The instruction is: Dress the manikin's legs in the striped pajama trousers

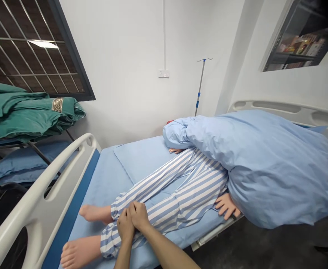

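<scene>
A manikin in blue-and-white striped trousers (196,201) lies on the bed, its bare feet (81,252) toward the footboard. My left hand (125,226) and my right hand (139,216) sit side by side, touching, on the lower part of the nearer trouser leg. Both have curled fingers closed on the striped cloth; the fingertips are hidden. A light blue quilt (264,168) is heaped over the manikin's upper body and hides its head. One manikin hand (227,206) sticks out from under the quilt at the bed's near edge.
The white footboard (65,179) stands at the left, the headboard (281,108) at the far right. Behind the bed rises an IV pole (199,93). Folded green bedding (26,112) lies on another bed at the left. Dark floor (264,248) shows at the lower right.
</scene>
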The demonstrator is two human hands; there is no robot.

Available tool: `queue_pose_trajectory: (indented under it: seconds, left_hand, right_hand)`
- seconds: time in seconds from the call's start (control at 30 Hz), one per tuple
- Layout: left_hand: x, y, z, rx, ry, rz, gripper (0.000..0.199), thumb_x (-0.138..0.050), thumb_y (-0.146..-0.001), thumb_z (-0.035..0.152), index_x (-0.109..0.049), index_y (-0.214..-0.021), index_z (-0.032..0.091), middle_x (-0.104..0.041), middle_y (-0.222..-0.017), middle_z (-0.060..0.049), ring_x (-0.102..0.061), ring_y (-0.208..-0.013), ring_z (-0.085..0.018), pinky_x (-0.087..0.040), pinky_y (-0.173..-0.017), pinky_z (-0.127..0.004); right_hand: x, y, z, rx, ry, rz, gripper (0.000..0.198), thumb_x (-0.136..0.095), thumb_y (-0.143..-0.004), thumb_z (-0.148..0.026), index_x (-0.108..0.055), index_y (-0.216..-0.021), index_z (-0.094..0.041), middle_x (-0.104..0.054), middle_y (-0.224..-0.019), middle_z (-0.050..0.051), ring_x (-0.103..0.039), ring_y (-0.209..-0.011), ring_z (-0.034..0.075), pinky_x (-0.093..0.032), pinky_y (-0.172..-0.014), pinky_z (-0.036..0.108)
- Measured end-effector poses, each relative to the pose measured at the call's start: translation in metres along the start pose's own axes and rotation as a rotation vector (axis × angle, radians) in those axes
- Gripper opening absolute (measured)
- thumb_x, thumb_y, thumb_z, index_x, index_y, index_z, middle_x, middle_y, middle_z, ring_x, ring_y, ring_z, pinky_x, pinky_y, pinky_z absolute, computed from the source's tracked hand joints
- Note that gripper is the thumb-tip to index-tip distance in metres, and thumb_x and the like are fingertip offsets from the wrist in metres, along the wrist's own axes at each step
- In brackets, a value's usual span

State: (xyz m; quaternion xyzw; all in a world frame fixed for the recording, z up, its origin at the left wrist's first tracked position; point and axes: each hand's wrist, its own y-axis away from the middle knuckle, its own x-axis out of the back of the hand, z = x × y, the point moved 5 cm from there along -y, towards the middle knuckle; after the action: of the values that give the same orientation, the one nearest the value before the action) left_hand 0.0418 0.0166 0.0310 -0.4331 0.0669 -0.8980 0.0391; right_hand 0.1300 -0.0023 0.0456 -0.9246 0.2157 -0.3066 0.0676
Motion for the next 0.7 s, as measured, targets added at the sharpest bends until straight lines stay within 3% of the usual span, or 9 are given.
queue_pose_trajectory:
  seconds: [0.3,0.57,0.7]
  left_hand:
    - [-0.002,0.001,-0.003,-0.006,0.083,-0.079,0.029,-0.032,-0.083,0.029,-0.055,-0.068,0.018,-0.062,-0.070,-0.005,-0.051,-0.064,-0.014,-0.030,-0.058,-0.025]
    - [0.001,0.003,0.004,-0.015,0.038,-0.150,0.032,-0.029,-0.081,0.033,-0.054,-0.064,0.020,-0.063,-0.075,-0.005,-0.054,-0.069,-0.017,-0.029,-0.056,-0.025]
    - [-0.001,0.003,0.004,-0.005,0.006,-0.173,0.032,-0.030,-0.080,0.035,-0.054,-0.065,0.021,-0.063,-0.076,-0.005,-0.054,-0.069,-0.018,-0.030,-0.057,-0.026]
  right_hand:
    - [-0.006,-0.001,0.002,0.008,0.005,0.033,0.038,-0.030,-0.085,-0.025,-0.051,-0.055,-0.016,-0.049,-0.052,-0.001,-0.041,-0.051,0.008,-0.025,-0.050,0.020]
    - [0.020,0.000,0.008,0.018,0.147,0.018,0.040,-0.032,-0.085,-0.030,-0.050,-0.053,-0.015,-0.045,-0.048,-0.003,-0.037,-0.050,0.008,-0.022,-0.049,0.021]
    - [0.019,0.003,0.011,0.005,0.233,0.003,0.040,-0.031,-0.086,-0.031,-0.053,-0.055,-0.016,-0.051,-0.052,-0.001,-0.041,-0.051,0.008,-0.022,-0.050,0.021]
